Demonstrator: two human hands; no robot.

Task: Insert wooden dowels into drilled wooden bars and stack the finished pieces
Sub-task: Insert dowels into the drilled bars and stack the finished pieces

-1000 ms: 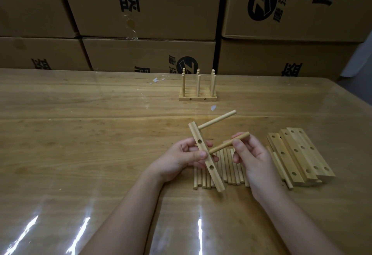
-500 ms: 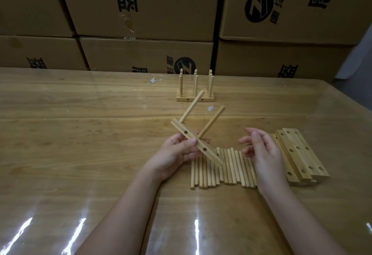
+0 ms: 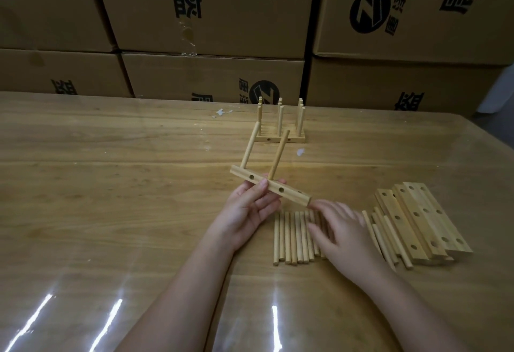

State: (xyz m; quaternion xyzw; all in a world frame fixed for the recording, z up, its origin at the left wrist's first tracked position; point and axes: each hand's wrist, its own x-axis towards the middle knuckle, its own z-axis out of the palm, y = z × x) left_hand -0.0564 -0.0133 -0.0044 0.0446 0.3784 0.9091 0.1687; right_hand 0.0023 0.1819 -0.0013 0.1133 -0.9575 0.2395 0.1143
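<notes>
My left hand [image 3: 250, 209] pinches a drilled wooden bar [image 3: 289, 194] above the table, thumb on its near face. Two dowels [image 3: 250, 146] stand up out of the bar, pointing away from me. My right hand [image 3: 339, 235], blurred, lies with spread fingers over a row of loose dowels [image 3: 292, 237] on the table; whether it holds one I cannot tell. A finished stack of bars with upright dowels [image 3: 281, 129] stands farther back on the table.
A pile of drilled bars [image 3: 422, 221] lies at the right, with a few dowels leaning against its left side. Cardboard boxes [image 3: 211, 12] wall off the far edge of the glossy wooden table [image 3: 111, 184].
The second dowel went into the bar and my right hand let it go. My left hand turned the bar so both dowels point up. My right hand dropped onto the loose dowels.
</notes>
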